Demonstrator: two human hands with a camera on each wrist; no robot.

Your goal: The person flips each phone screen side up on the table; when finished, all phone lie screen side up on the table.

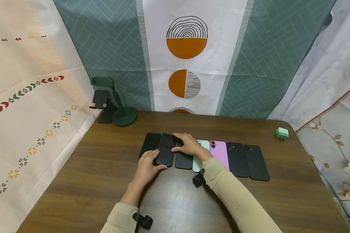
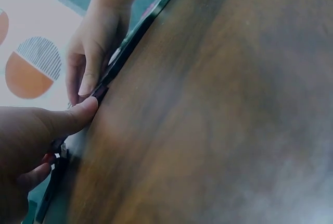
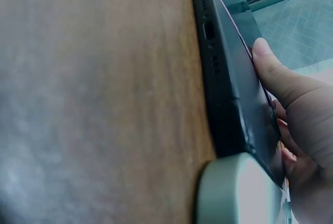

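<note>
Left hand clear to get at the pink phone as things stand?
Probably not directly: the right hand and its sleeve lie between the left hand and the pink phone, and the left hand grips a black phone.

A dark green stand (image 1: pixel 124 117) stood left of centre in the head view, a mint plug adapter (image 1: pixel 282 133) sat at the right, and a teal-and-white patterned cloth (image 1: pixel 192 64) hung across the top

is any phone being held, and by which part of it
The second phone from the left in the row: the left hand grips its left side and near end, the right hand its right side towards the far end.
</note>
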